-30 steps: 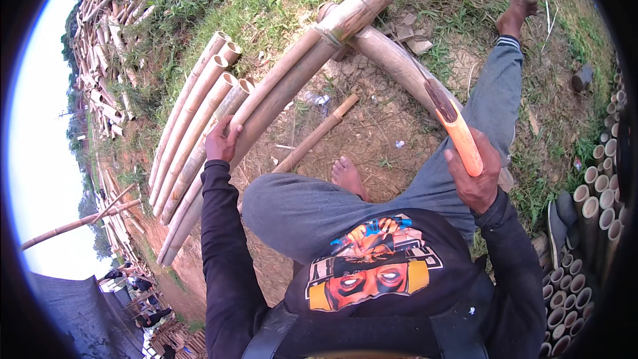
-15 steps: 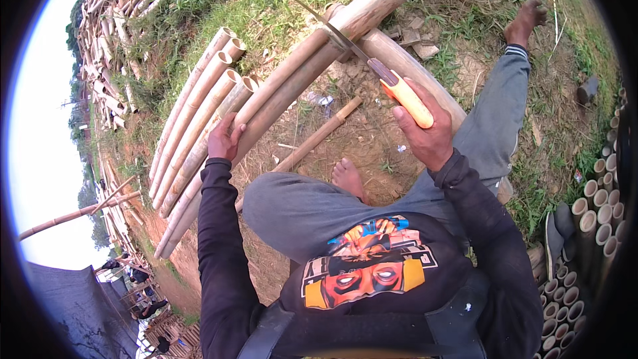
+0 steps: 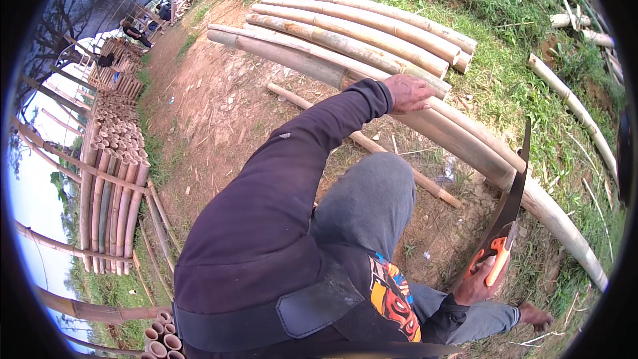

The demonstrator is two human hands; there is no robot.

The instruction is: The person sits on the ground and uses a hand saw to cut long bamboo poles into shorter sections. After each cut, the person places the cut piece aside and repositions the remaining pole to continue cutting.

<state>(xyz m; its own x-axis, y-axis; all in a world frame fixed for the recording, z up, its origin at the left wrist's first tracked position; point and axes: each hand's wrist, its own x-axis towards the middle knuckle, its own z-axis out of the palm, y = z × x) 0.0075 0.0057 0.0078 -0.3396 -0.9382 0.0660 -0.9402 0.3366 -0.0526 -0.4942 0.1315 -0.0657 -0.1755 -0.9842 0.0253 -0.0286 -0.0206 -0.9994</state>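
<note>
I squat on bare earth over a long bamboo pole [image 3: 465,143]. My left hand [image 3: 407,93] presses down on top of that pole, fingers spread over it. My right hand [image 3: 480,282] grips the orange handle of a hand saw [image 3: 508,209]. The saw's dark curved blade points up and its upper part lies against the pole at the right. My bent knee in grey trousers [image 3: 369,203] is between my two arms. My bare foot [image 3: 535,316] shows at the lower right.
Several more bamboo poles [image 3: 372,33] lie side by side beyond my left hand. A thin stick [image 3: 372,146] lies on the dirt. Cut bamboo tubes are stacked at the left [image 3: 113,159]. Grass with loose poles [image 3: 575,110] is at the right. People stand far off [image 3: 133,30].
The view has swung round sharply, so the pole stack sits at the upper right. My right hand with the saw has come down from chest height to low beside the pole.
</note>
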